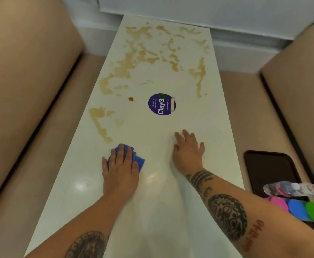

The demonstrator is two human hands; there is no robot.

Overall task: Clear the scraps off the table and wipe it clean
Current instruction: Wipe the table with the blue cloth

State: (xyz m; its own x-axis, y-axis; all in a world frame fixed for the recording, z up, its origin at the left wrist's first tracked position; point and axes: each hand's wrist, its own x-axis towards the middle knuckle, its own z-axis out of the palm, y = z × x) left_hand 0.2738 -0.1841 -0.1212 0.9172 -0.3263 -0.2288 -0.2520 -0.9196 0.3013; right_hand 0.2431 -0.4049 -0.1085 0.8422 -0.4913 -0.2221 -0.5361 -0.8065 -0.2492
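Observation:
A long white table (152,192) runs away from me. Brown smeared stains (133,58) cover its far half, and another brown streak (99,121) lies near the left edge. A small dark crumb (131,99) sits left of a round purple sticker (161,104). My left hand (121,170) presses flat on a folded blue cloth (138,161) on the table, just below the streak. My right hand (188,150) rests flat on the bare tabletop to the right, fingers spread, holding nothing.
Tan bench seats flank the table on both sides. On the right seat lies a dark brown tray (270,168) carrying a clear plastic bottle (294,189) with a pink cap and pink, blue and green round lids (298,209). A white wall panel closes the far end.

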